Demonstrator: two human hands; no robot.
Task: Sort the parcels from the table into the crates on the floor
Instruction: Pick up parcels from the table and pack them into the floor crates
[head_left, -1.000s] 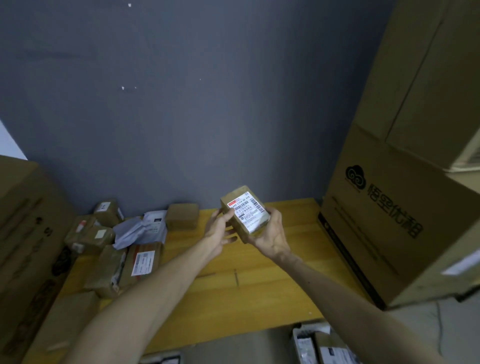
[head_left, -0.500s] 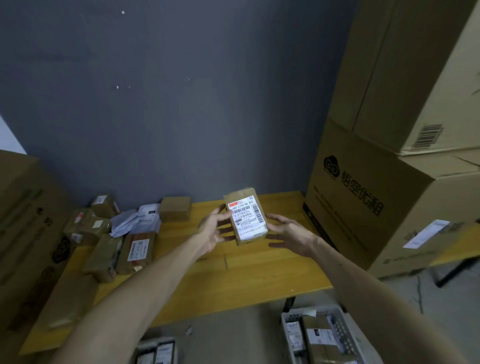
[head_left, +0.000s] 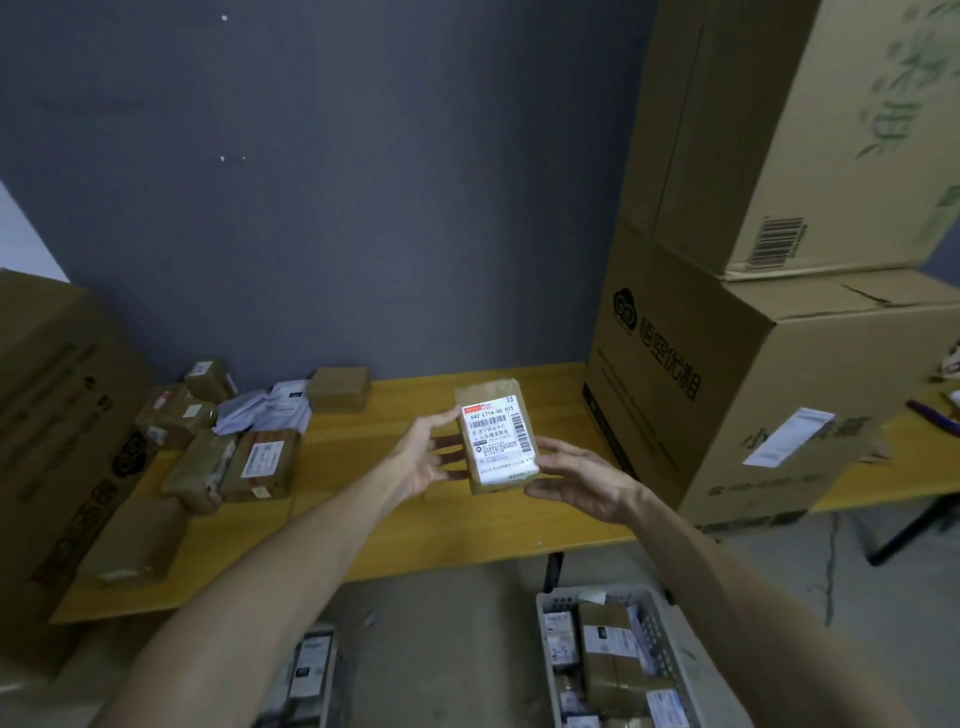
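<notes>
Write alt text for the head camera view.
The left hand holds a small brown cardboard parcel with a white label above a yellow wooden table; the right hand touches its edge. A grey plastic crate, partly filled, stands on the floor.

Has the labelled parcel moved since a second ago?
Yes: the labelled parcel has come lower and nearer, below the back edge of the yellow table, label turned upright.
</notes>
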